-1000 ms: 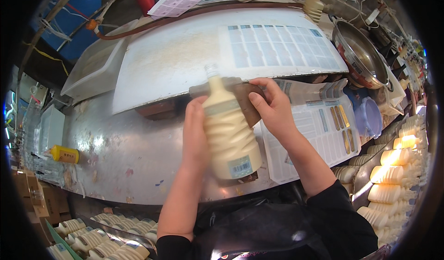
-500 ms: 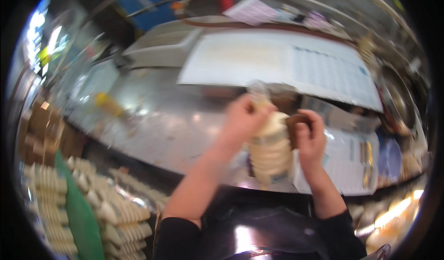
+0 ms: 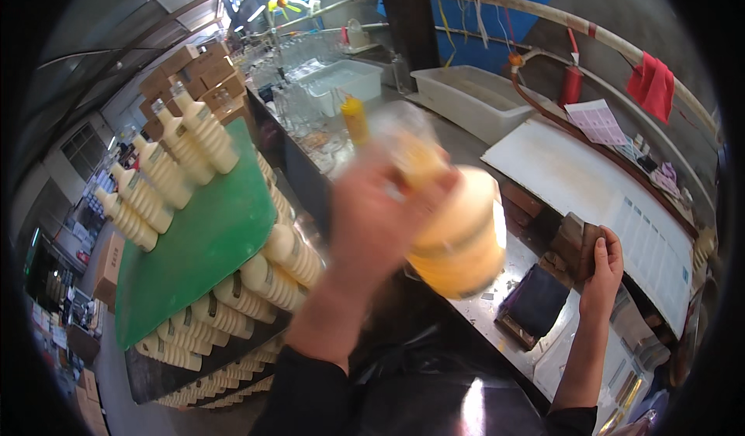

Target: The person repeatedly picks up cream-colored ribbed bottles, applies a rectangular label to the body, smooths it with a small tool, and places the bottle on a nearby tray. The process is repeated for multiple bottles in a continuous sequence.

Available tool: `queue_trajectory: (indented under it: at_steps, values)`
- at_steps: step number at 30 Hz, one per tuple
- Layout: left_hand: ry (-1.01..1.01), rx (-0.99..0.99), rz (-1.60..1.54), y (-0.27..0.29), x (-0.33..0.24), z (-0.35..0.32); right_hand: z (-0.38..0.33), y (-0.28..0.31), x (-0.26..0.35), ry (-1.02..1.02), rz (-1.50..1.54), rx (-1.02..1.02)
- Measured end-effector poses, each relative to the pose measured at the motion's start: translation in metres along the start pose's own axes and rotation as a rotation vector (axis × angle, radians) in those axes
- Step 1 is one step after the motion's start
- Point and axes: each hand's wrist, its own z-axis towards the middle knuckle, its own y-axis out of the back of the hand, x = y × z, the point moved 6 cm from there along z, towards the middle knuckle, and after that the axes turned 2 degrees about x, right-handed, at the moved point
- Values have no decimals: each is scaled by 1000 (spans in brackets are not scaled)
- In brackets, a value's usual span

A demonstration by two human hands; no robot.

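Note:
My left hand, smeared by motion, grips the neck of a cream-yellow ribbed bottle in front of my chest. The bottle has a clear top and hangs slightly tilted. Over the bench, my right hand has its fingers closed on a flat brown piece; whether it is cloth or a block I cannot tell. Just beside it lies a dark pad on a wooden base. To my left, several similar bottles stand upright on a green sheet laid over stacked rows of bottles.
A white board lies along the bench. Behind it sit a white tub and a yellow squeeze bottle. Cardboard boxes are piled at the far left. A curved pipe crosses the back.
The view has swung left. My left hand has carried the bottle away from the bench toward the green sheet. My right hand, still with the brown piece, is now apart from the bottle.

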Motion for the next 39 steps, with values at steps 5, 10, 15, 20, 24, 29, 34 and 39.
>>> queue_trajectory:
  at_steps: [5,10,15,20,24,29,34,39]
  values:
    - [-101,-309,251,113,-87,43,22,-18,-10,-49,34,94]
    - [-18,-486,854,225,-134,75,44,-14,-24,-93,57,118]
    - [219,-649,1599,303,-126,81,52,7,-26,-81,-13,75]
    - [333,-695,1714,351,-85,87,56,35,-29,-119,-62,3]
    - [361,-726,1725,375,-57,91,58,45,-43,-106,-93,6]
    - [424,-721,1699,403,-20,101,46,40,-49,-64,-226,-2]
    - [408,-649,1766,457,9,117,41,18,-46,-105,-335,-5]
    - [239,-526,1696,542,1,130,36,3,-52,-213,-171,5]
